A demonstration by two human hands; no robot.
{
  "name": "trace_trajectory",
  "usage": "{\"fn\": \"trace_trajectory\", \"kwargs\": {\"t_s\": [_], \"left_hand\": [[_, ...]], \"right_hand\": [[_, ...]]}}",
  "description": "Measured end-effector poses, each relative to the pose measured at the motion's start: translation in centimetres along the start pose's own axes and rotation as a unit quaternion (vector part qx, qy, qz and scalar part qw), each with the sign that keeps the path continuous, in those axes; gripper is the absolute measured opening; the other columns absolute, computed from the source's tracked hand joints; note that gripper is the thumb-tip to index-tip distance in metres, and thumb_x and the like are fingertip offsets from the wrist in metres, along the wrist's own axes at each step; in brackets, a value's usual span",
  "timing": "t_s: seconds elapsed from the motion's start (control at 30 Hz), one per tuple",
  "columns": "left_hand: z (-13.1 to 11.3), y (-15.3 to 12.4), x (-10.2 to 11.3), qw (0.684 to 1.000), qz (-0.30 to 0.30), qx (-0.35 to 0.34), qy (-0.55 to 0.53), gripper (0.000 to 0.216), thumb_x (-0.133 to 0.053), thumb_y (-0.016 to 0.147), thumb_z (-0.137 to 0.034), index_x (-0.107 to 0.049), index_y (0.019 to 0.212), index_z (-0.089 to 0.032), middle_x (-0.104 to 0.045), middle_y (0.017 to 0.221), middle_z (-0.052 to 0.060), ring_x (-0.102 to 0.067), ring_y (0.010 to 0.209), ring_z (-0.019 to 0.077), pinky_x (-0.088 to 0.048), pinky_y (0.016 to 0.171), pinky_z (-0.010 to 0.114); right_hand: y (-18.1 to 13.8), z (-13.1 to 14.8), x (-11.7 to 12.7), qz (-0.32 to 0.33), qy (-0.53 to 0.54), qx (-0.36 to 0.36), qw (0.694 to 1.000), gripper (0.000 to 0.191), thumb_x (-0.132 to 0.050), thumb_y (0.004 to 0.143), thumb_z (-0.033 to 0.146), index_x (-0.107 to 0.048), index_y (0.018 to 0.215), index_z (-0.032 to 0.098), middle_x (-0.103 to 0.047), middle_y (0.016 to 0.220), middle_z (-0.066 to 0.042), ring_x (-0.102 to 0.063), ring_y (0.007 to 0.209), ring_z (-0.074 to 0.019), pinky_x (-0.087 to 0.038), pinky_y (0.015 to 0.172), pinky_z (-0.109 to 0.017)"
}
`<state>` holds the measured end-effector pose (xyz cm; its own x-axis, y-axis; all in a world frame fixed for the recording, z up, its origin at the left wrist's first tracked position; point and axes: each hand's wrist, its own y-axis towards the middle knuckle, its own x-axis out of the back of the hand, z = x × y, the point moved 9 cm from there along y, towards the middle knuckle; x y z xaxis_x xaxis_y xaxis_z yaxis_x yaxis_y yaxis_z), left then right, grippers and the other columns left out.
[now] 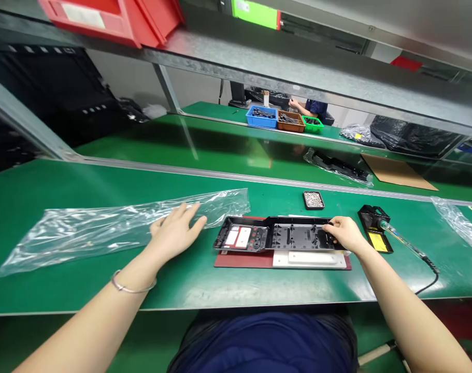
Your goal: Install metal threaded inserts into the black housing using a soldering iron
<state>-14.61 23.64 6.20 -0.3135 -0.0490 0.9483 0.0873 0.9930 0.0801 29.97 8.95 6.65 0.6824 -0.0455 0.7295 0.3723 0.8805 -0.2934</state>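
A long black plastic housing (298, 235) lies on a dark red and white fixture (243, 260) on the green bench. Its hollow side faces up, with a white-and-red panel at the left end. My right hand (346, 233) grips the housing's right end between thumb and fingers. Over a clear plastic bag (103, 225) my left hand (177, 230) is spread, fingers apart, holding nothing; whether it touches the bag I cannot tell. The bag lies flat, left of the housing.
Behind the housing sits a small tray of metal bits (313, 200). A soldering iron (404, 242) rests in its stand (375, 228) at right, its cable trailing forward. A metal shelf (259, 57) crosses overhead. Part bins (262, 116) and a person's arm (301, 107) are farther back.
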Motion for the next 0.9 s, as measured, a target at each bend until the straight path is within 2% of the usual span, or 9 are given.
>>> {"fn": "trace_trajectory", "kwargs": {"t_s": [0.07,0.17,0.27,0.33,0.43,0.53,0.67,0.73,0.9], "left_hand": [[-2.8,-1.3,1.8,0.997,-0.058,-0.04,-0.021,0.063,-0.032,0.104,-0.052,-0.043,0.151,-0.012,-0.036,0.161,0.024,-0.029,0.153,0.0403,-0.027,0.122,0.069],[-9.1,-4.9,2.8,0.976,-0.122,-0.171,-0.058,0.064,-0.026,0.103,-0.056,-0.054,0.141,-0.014,-0.045,0.157,0.02,-0.036,0.15,0.0366,-0.032,0.12,0.063],[-16.0,-9.2,1.5,0.933,-0.125,-0.328,-0.077,0.048,-0.037,0.102,-0.05,-0.067,0.127,-0.022,-0.059,0.146,0.011,-0.043,0.147,0.0312,-0.036,0.118,0.055],[-20.1,-11.7,0.2,0.898,-0.112,-0.418,-0.078,0.038,-0.044,0.101,-0.044,-0.07,0.123,-0.027,-0.062,0.144,0.007,-0.046,0.145,0.0286,-0.039,0.115,0.05],[-24.3,-13.3,-1.0,0.862,-0.108,-0.49,-0.071,0.034,-0.05,0.1,-0.042,-0.069,0.124,-0.028,-0.064,0.141,0.005,-0.052,0.139,0.0282,-0.043,0.112,0.049],[-26.2,-13.2,-1.6,0.851,-0.137,-0.503,-0.067,0.034,-0.048,0.101,-0.043,-0.067,0.124,-0.026,-0.066,0.137,0.004,-0.058,0.133,0.028,-0.045,0.109,0.052],[-26.6,-13.5,-2.3,0.826,-0.204,-0.521,-0.064,0.032,-0.047,0.1,-0.037,-0.072,0.113,-0.021,-0.075,0.119,0.006,-0.069,0.113,0.027,-0.053,0.095,0.048],[-26.2,-14.0,-2.5,0.808,-0.237,-0.536,-0.067,0.03,-0.048,0.098,-0.036,-0.074,0.101,-0.022,-0.077,0.11,0.005,-0.071,0.107,0.0277,-0.055,0.088,0.046],[-24.9,-14.5,-2.7,0.765,-0.3,-0.563,-0.085,0.032,-0.05,0.096,-0.039,-0.076,0.103,-0.023,-0.076,0.115,0.007,-0.073,0.103,0.026,-0.06,0.081,0.042]], "right_hand": [[0.2,-0.7,-0.6,0.0,-0.005,0.005,1.0,0.029,-0.064,0.107,0.033,-0.06,0.097,0.006,-0.053,0.076,0.001,-0.052,0.062,-0.0064,-0.048,0.058,-0.014],[0.4,-1.5,-1.3,0.002,-0.014,0.019,1.0,0.031,-0.061,0.109,0.035,-0.06,0.098,0.007,-0.054,0.079,0.0,-0.054,0.066,-0.0074,-0.051,0.063,-0.016],[0.3,-1.6,-1.1,0.007,-0.037,0.033,0.999,0.039,-0.061,0.109,0.044,-0.06,0.094,0.007,-0.053,0.077,-0.001,-0.054,0.068,-0.0087,-0.053,0.068,-0.019],[0.4,-1.1,-0.1,0.0,-0.063,0.037,0.997,0.044,-0.062,0.107,0.049,-0.061,0.092,0.007,-0.054,0.078,-0.001,-0.056,0.071,-0.0102,-0.054,0.073,-0.023],[1.0,1.1,2.3,-0.047,-0.106,0.044,0.992,0.043,-0.057,0.109,0.049,-0.064,0.099,0.008,-0.058,0.088,-0.005,-0.059,0.084,-0.0136,-0.055,0.086,-0.029],[2.9,4.5,3.8,-0.089,-0.153,0.065,0.982,0.034,-0.054,0.111,0.042,-0.065,0.112,0.01,-0.06,0.105,-0.008,-0.06,0.1,-0.0167,-0.054,0.098,-0.036],[7.4,8.8,2.4,-0.069,-0.235,0.086,0.966,0.029,-0.06,0.108,0.037,-0.064,0.116,0.009,-0.059,0.115,-0.01,-0.058,0.112,-0.02,-0.052,0.105,-0.04],[9.7,9.7,1.2,-0.042,-0.273,0.082,0.958,0.029,-0.063,0.107,0.035,-0.064,0.119,0.009,-0.058,0.118,-0.01,-0.058,0.114,-0.0204,-0.053,0.105,-0.04],[13.6,9.4,-1.1,0.035,-0.33,0.057,0.942,0.032,-0.066,0.105,0.036,-0.062,0.122,0.009,-0.058,0.119,-0.011,-0.058,0.113,-0.0212,-0.055,0.102,-0.041]]}}
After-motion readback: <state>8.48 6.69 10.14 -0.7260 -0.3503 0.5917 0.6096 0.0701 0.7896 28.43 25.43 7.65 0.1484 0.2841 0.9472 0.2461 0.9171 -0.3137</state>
